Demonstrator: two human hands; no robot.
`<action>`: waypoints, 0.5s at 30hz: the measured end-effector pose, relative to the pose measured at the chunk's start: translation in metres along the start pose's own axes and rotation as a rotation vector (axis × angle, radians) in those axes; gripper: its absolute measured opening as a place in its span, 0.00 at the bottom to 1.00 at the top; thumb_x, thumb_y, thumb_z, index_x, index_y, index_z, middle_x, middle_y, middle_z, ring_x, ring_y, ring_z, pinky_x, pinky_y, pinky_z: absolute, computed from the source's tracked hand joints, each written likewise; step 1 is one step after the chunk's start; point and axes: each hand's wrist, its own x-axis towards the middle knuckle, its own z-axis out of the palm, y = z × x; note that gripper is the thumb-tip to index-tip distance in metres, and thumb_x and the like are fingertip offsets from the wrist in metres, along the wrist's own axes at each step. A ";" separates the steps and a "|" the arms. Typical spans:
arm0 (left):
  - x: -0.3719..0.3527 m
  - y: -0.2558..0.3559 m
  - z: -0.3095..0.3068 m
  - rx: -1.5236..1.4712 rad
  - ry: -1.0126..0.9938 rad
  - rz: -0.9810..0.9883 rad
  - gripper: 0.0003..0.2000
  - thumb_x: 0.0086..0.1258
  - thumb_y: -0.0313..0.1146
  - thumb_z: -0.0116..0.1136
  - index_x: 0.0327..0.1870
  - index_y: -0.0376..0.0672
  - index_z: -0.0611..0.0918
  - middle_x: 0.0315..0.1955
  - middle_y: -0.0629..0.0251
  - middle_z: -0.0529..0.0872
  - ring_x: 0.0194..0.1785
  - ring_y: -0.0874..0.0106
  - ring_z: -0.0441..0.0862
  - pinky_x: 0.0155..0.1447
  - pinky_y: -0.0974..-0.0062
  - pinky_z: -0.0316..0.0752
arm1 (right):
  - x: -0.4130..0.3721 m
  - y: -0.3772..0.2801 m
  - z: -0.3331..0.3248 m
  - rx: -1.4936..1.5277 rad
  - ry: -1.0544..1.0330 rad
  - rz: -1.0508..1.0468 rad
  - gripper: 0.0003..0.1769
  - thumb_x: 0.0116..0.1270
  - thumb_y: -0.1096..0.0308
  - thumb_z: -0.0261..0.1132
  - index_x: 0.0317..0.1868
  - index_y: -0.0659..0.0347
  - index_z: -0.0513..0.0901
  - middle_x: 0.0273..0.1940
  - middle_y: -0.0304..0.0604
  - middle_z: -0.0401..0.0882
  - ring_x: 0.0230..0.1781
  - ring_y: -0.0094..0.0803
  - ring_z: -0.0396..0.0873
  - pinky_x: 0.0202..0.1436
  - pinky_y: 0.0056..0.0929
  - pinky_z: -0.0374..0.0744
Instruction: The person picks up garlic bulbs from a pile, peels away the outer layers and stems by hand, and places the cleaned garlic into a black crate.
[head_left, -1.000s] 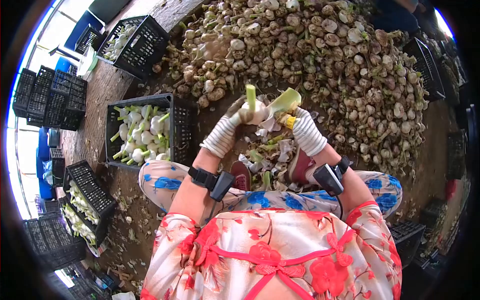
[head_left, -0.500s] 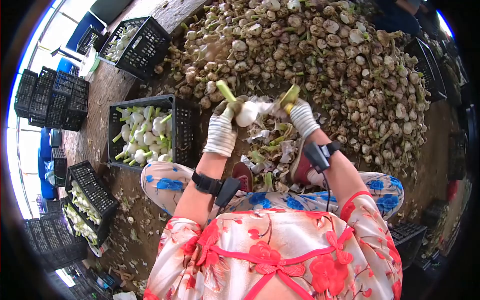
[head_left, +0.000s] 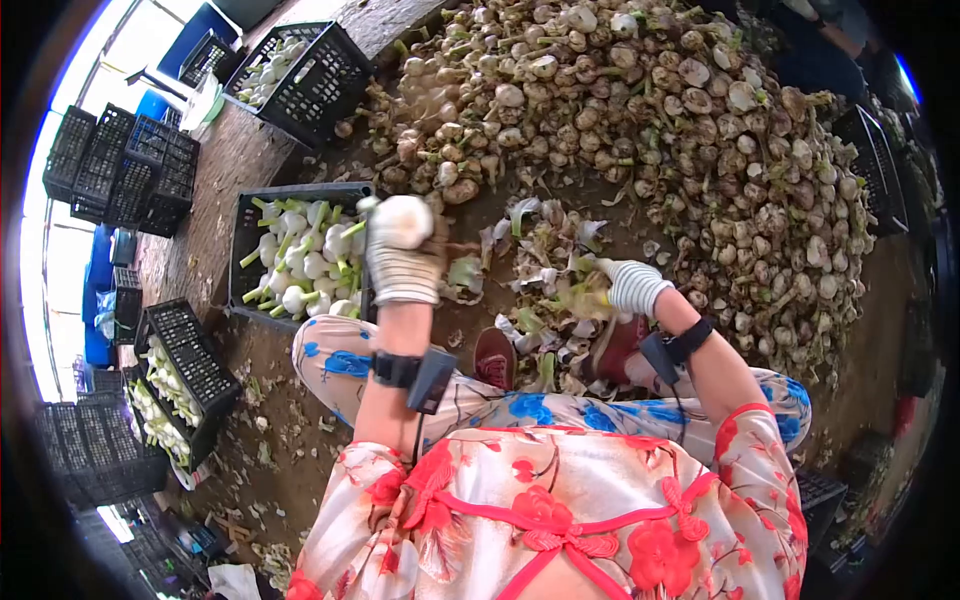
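Observation:
My left hand [head_left: 405, 255], in a striped glove, is closed on a white garlic bulb [head_left: 403, 221] at the right rim of a black crate [head_left: 240, 245]. Peeled white bulbs with green stems [head_left: 297, 262] lie inside that crate. Over the loose husks [head_left: 540, 250] between the shoes, my right hand [head_left: 625, 290] is lowered, also gloved, its fingers bent around something yellowish and blurred that I cannot make out. Beyond both hands spreads a large heap of unpeeled garlic [head_left: 640, 130].
More black crates with garlic stand at the upper left [head_left: 330, 85] and lower left [head_left: 190, 360]. Empty crates are stacked [head_left: 130, 165] at the far left. Another crate [head_left: 872, 165] is right of the heap. Part of another person [head_left: 825, 35] shows at the upper right.
My left hand has moved left with the bulb, away from my right hand to the crate's edge. My right hand has dropped lower, toward the husks. The view has shifted slightly.

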 end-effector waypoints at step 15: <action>0.006 -0.039 -0.020 0.321 0.359 -0.078 0.13 0.61 0.29 0.57 0.46 0.51 0.73 0.21 0.71 0.76 0.19 0.77 0.71 0.22 0.77 0.70 | 0.177 -0.059 0.026 -0.005 0.222 -0.254 0.19 0.54 0.56 0.61 0.45 0.56 0.77 0.42 0.49 0.75 0.44 0.44 0.74 0.47 0.39 0.73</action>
